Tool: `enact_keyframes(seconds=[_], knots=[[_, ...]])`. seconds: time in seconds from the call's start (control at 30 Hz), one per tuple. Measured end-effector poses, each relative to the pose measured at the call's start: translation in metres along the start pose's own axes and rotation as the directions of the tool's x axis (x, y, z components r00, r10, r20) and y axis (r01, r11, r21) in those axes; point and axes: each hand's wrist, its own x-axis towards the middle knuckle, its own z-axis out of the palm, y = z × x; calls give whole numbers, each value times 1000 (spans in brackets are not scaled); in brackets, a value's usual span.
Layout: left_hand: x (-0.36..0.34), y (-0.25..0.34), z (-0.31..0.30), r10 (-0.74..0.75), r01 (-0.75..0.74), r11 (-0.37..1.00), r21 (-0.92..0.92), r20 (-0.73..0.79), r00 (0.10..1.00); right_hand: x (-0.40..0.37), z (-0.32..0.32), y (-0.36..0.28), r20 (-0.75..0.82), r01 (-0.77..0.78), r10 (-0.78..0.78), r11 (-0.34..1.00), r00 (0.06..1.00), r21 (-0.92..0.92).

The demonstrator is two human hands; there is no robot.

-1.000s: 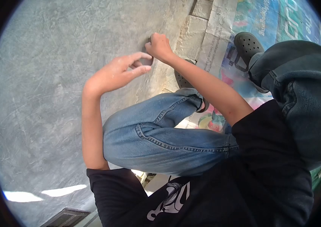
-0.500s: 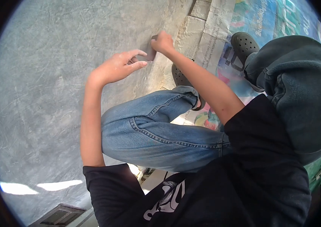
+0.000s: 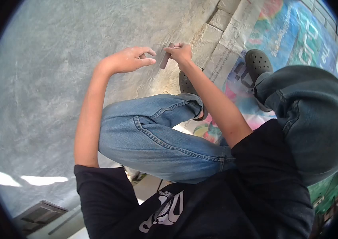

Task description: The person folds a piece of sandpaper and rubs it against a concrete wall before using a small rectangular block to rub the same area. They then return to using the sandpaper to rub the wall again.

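My right hand pinches a thin, flat, brownish-grey piece between thumb and fingers. It looks like a stiff strip or folded sheet and is tilted, one end pointing toward my knees. Just left of it is my left hand, with curved fingers, a gap between fingertips and thumb, and nothing in it. Pale dust coats the fingertips. Both hands are close over a grey, smeared plaster surface, near its rough, pale edge.
Pale blocks run along the plaster's edge. Beyond them a printed banner covers the ground. My feet are in dark clogs, with my bent knees in jeans close below the hands. A framed vent or window shows at lower left.
My right hand has drawn back slightly toward me, and the flat piece has turned to a narrower side. My left hand has shifted a little away from my knees. The view has tilted.
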Motion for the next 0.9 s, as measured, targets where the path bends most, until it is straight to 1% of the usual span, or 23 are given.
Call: enact_keyframes(seconds=[0.03,0.07,0.13,0.17,0.2,0.23,0.27,0.33,0.37,0.4,0.43,0.47,0.5,0.53,0.57,0.63,0.67,0.7,0.73,0.77,0.83,0.87,0.9], knots=[[0,-2,2,11,-12,999,30,10,1000,0,1,3,23,-34,32,995,999,98],[2,-5,4,2,-2,1000,-1,-10,1000,0,3,6,52,-74,65,979,997,192],[6,-9,8,61,-63,996,61,36,997,-3,3,1,74,-65,54,984,996,164],[6,-10,11,49,-49,998,28,11,999,-6,2,-2,72,-62,51,984,996,166],[5,-10,14,73,-73,995,61,8,997,-13,0,-12,67,-48,42,994,997,94],[4,-7,15,98,-99,991,95,5,995,-13,-1,-13,92,-38,32,997,995,61],[2,-4,18,88,-87,994,63,-21,996,-13,-3,-14,146,-45,30,994,989,100],[-12,16,20,51,-48,977,208,-10,999,-10,-4,-15,256,-90,46,982,966,164],[-18,25,25,77,-71,968,239,-14,997,-8,-5,-16,269,-81,43,988,962,132],[-26,35,32,102,-94,957,275,-16,995,-12,-6,-22,248,-69,44,993,968,93],[-35,44,37,188,-169,944,282,-44,981,-14,-6,-25,229,-60,46,997,972,55],[-45,52,42,270,-238,926,293,-74,960,-10,-7,-21,292,-98,49,983,955,157],[-50,64,42,223,-220,926,306,25,974,-8,-7,-18,309,-95,52,987,950,128],[-57,64,49,333,-311,905,290,-28,943,-7,-6,-17,317,-100,37,978,948,184],[-61,65,54,328,-304,914,269,-49,943,-5,-7,-16,321,-104,22,965,947,240],[-80,78,45,391,-326,802,501,-28,920,-7,-10,-23,336,-94,33,981,941,167],[-84,80,51,392,-322,810,491,-43,919,-5,-10,-23,356,-91,2,968,934,232],[-88,82,55,427,-304,800,517,-134,895,-4,-11,-23,374,-91,-28,950,927,298],[-91,83,58,460,-281,790,545,-222,860,-3,-11,-23,373,-85,-38,948,927,308],[-93,84,60,460,-279,794,539,-235,856,-1,-11,-24,376,-79,-40,952,926,296],[-104,84,52,509,-370,717,591,-80,857,4,-8,-25,352,-27,-64,969,934,246],[-107,86,52,513,-369,718,590,-91,854,4,-6,-27,352,-19,-68,971,933,237],[-111,88,51,506,-356,731,582,-113,855,5,-4,-29,332,15,-78,982,940,189]])
